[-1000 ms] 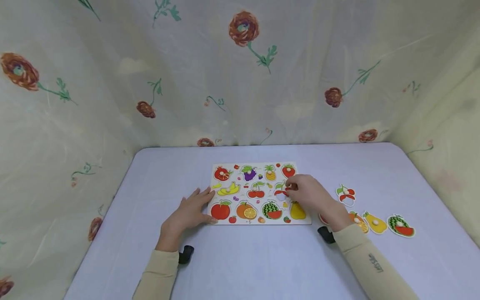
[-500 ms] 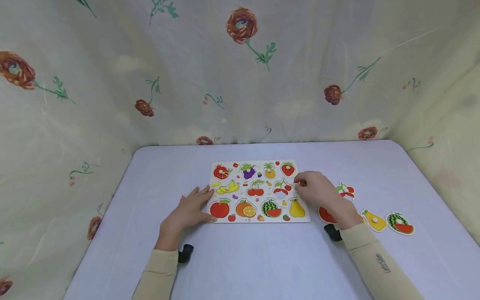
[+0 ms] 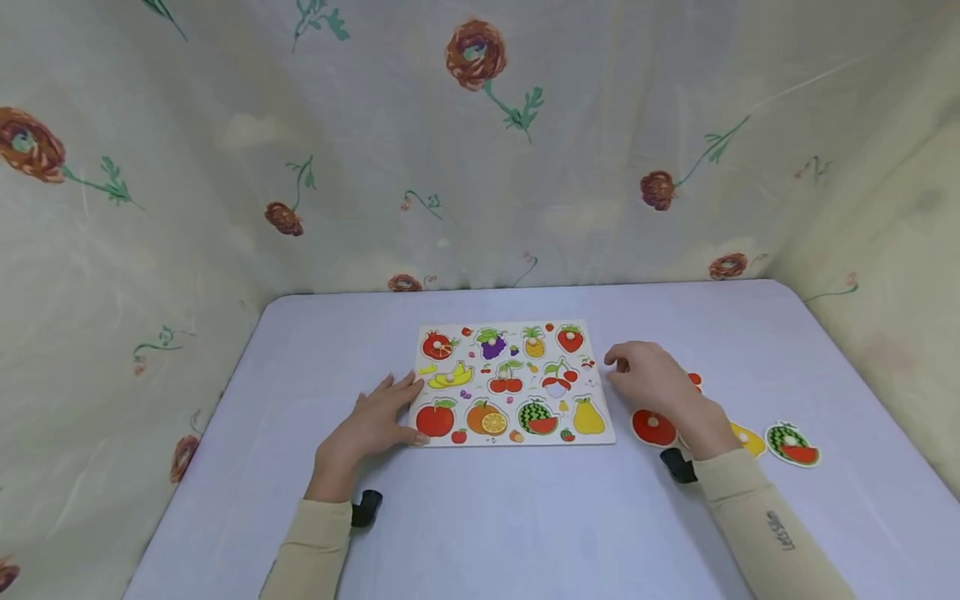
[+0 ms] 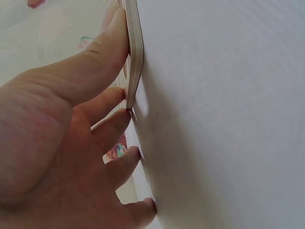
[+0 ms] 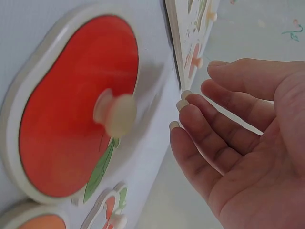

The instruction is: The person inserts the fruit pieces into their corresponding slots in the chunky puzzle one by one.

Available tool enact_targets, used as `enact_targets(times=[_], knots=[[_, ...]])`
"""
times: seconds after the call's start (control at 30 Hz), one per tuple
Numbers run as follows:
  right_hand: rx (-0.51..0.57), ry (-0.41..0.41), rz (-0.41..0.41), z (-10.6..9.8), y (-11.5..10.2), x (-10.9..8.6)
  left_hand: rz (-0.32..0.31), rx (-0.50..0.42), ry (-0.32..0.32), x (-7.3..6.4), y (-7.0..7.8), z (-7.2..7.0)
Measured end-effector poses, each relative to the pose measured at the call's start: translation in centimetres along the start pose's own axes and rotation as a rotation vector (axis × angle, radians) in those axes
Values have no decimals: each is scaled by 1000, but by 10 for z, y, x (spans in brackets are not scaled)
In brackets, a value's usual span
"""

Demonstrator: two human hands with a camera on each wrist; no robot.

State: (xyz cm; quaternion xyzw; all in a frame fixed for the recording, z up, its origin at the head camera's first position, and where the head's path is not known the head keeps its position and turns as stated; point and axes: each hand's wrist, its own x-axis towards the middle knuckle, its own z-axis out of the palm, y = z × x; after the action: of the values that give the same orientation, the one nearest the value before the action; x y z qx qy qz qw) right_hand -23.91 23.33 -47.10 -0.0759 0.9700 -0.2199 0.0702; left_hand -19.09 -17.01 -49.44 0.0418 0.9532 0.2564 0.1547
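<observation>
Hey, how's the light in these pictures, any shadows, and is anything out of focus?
Head view: soft, even light, a faint shadow beside the right sleeve; left wrist view: a broad soft shadow on the tabletop beside the board, the curtain behind blurred; right wrist view: a shadow beside the red fruit piece, whose knob looks slightly blurred.

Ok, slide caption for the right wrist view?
Right hand, empty, near a red fruit piece with a pale knob.
</observation>
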Motion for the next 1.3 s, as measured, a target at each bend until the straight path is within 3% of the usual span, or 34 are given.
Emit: enact_targets(times=[0.53,1.3], knots=[[-9,6,86,-17,21,-12,5,-8,6,1,-2,1],[-4,-10,83,-33,61,-26,14,-8,12,3,-4,2]])
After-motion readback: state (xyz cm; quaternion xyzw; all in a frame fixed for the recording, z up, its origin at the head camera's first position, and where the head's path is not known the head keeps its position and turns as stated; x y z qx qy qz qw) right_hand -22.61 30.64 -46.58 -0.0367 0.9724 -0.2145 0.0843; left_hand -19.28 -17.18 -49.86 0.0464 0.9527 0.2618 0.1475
